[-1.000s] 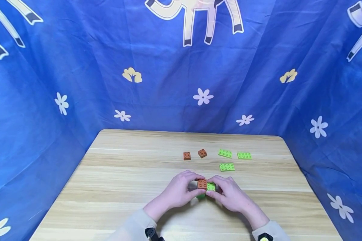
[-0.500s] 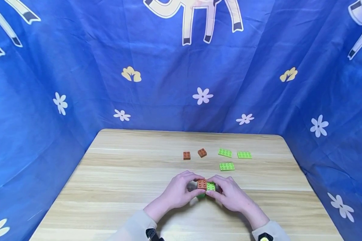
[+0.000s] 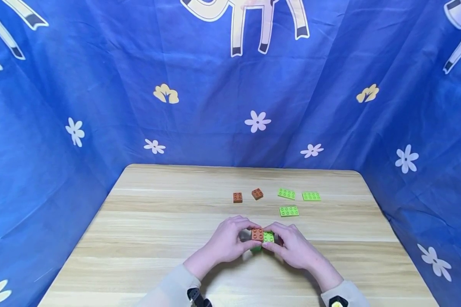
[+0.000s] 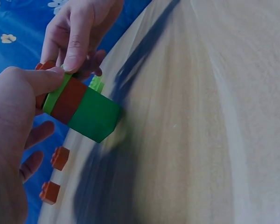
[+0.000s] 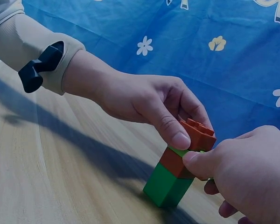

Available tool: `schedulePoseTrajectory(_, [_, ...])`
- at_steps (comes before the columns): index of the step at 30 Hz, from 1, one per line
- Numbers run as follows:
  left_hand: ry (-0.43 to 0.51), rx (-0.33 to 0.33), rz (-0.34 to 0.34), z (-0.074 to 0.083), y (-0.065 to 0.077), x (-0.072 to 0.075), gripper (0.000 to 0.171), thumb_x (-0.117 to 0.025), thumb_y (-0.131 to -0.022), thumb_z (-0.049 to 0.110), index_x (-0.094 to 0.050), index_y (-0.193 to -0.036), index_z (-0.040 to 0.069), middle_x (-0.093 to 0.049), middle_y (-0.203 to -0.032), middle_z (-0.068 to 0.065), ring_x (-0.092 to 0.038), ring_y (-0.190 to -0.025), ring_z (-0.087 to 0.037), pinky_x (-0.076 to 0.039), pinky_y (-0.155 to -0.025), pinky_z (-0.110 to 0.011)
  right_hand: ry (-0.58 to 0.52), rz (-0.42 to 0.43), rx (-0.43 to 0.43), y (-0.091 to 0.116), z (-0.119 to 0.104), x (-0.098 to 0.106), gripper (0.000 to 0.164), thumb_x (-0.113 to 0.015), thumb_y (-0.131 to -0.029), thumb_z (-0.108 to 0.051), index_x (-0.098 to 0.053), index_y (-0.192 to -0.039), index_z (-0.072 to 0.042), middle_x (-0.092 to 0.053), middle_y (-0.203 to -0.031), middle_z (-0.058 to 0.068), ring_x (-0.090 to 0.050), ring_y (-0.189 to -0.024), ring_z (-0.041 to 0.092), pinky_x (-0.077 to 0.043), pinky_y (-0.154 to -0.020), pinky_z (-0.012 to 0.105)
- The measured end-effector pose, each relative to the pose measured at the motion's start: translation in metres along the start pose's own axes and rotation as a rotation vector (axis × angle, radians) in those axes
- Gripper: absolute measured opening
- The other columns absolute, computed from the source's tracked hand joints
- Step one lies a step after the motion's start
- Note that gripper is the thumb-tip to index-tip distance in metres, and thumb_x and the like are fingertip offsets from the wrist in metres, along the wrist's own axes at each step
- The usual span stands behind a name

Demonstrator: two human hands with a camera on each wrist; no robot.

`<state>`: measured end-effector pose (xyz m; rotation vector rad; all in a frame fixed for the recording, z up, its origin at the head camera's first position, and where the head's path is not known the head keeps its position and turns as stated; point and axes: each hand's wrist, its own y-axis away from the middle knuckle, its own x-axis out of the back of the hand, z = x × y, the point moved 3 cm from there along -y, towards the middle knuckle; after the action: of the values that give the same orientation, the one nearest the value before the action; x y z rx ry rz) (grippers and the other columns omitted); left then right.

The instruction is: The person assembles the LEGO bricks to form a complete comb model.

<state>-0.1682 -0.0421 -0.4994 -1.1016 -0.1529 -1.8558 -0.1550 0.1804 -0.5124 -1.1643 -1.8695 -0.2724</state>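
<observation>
A small stack of toy building bricks stands on the table between both hands. Its base is a dark green block [image 5: 167, 186], with a brown brick [image 4: 69, 100] above it. Over that lies a lime green plate [image 3: 268, 237], whose studded end juts out to the right. An orange-brown brick [image 3: 257, 234] tops the stack. My left hand [image 3: 228, 238] pinches this top brick between thumb and forefinger. From the other side, my right hand [image 3: 293, 247] pinches the jutting end of the lime plate. In the head view the hands hide most of the lower stack.
Farther back on the wooden table [image 3: 157, 213] lie two loose brown bricks, the left brick [image 3: 237, 197] and the right brick [image 3: 257, 194]. Right of them are three lime plates: one plate [image 3: 286, 194], another plate [image 3: 311, 196] and a nearer plate [image 3: 289, 211]. A blue patterned curtain [image 3: 215, 106] surrounds the table.
Both hands keep their grip at the stack with hardly any visible movement. The head view has shifted slightly.
</observation>
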Motion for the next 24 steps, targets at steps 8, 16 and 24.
schedulePoseTrajectory(8, [0.045,0.024,0.002,0.0002,0.004,-0.003,0.044,-0.085,-0.091,0.042,-0.074,-0.128,0.021,-0.072,-0.116,0.018,-0.065,-0.108,-0.006,-0.054,-0.097,-0.035,-0.013,-0.003,0.011,-0.0009,-0.001,0.0002,0.029,-0.071,-0.101,-0.046,-0.07,-0.128,-0.034,-0.06,-0.089,-0.027,-0.048,-0.062,-0.003,-0.039,-0.074,0.03])
schedulePoseTrajectory(16, [0.065,0.046,0.009,0.0042,0.0002,-0.0034,0.046,-0.083,-0.091,0.048,-0.075,-0.127,0.02,-0.071,-0.117,0.017,-0.063,-0.111,-0.006,-0.054,-0.098,-0.037,0.009,-0.003,0.002,0.0005,0.0008,-0.0002,0.035,-0.066,-0.102,-0.052,-0.069,-0.13,-0.032,-0.057,-0.087,-0.027,-0.048,-0.062,-0.003,-0.04,-0.076,0.031])
schedulePoseTrajectory(24, [0.195,0.106,0.014,0.0011,0.0017,-0.0085,0.042,-0.083,-0.091,0.045,-0.076,-0.125,0.021,-0.071,-0.112,0.018,-0.065,-0.104,-0.005,-0.055,-0.096,-0.039,0.001,-0.011,-0.005,0.0005,0.0014,0.0,0.034,-0.066,-0.102,-0.052,-0.069,-0.13,-0.033,-0.057,-0.086,-0.027,-0.048,-0.063,-0.003,-0.04,-0.077,0.032])
